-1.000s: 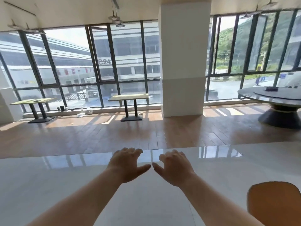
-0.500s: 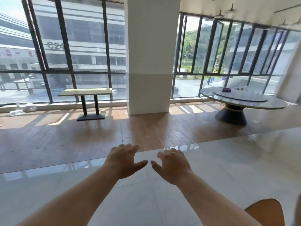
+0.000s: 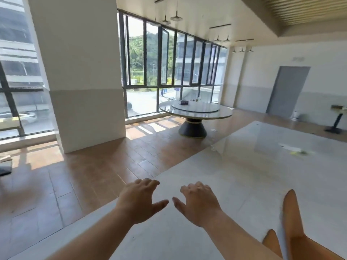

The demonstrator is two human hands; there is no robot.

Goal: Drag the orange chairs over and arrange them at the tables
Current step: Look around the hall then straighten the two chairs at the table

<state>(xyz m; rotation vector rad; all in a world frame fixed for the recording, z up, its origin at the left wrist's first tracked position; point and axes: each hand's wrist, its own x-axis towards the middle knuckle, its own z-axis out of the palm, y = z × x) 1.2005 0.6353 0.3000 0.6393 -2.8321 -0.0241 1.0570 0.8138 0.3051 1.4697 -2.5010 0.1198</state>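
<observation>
your left hand (image 3: 139, 202) and right hand (image 3: 199, 203) are both stretched out low in the middle of the frame, palms down, thumbs pointing toward each other without touching. the fingers hang loosely curled and neither hand holds anything. the orange chair (image 3: 293, 218) sits in the lower right corner, just beside your right forearm, which hides part of it; only an orange piece of it shows, standing on the pale glossy floor (image 3: 244, 175). the round table (image 3: 225, 115) stands right of centre by the windows, on the brown floor (image 3: 93, 175), well apart from the chair. a small table (image 3: 338, 121) shows at the right edge, near a grey door (image 3: 287, 91). a white pillar (image 3: 84, 72) fills the upper left.
</observation>
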